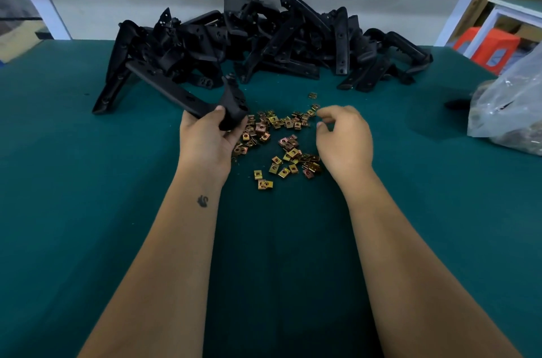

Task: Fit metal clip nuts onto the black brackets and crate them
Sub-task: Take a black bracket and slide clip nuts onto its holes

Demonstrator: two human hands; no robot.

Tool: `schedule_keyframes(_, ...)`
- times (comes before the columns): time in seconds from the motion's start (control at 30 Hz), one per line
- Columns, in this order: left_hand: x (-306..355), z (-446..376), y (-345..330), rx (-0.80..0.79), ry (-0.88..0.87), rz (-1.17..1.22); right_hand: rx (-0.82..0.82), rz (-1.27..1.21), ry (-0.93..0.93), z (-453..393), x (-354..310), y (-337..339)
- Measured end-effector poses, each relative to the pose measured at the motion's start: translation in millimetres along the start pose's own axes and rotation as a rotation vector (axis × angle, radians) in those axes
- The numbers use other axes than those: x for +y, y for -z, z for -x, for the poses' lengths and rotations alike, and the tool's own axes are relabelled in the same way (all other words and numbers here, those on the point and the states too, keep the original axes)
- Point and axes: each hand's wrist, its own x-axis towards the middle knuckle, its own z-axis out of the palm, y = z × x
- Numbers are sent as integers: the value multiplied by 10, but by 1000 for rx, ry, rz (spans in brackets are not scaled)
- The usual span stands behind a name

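Forearms are being stretched over the green table (88, 211), a small dark tattoo showing on the left wrist. Clip nuts (275, 140) are being kept loose between the hands, probably for quick picking. A bracket (187, 96) is being gripped at its bent end by the left hand (205, 137), likely readied for a nut. The right hand (343, 137) is being held above the nuts, fingers curled; whether a nut is pinched cannot be told. Beyond, the bracket pile (264, 40) is being kept within reach, a plastic bag (510, 111) at right. No crate or legible writing is being shown.
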Motion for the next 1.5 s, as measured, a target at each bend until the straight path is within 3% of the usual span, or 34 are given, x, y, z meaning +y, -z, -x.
schedule_keyframes(0.13,40,-8,23,62,-11,23,-320,36,152,51,-69,-54)
schedule_keyframes(0.2,21,8,20,54,-5,6,-368,103,166,40,-71,-75)
schedule_keyframes(0.43,-86,45,-29,-15,1,-139,-283,28,79,31,-74,-74)
schedule_keyframes(0.63,-149,66,-64,-95,-12,-274,-186,-723,-124,61,-184,-8)
schedule_keyframes(0.87,-191,79,-68,-138,4,-253,-322,-1263,-335,97,-296,36)
schedule_keyframes(1.33,-196,133,-80,-281,49,-169,-341,-1560,-389,88,-297,70)
schedule_keyframes(1.5,-230,140,-99,-293,80,-140,-308,-1521,-344,96,-308,59)
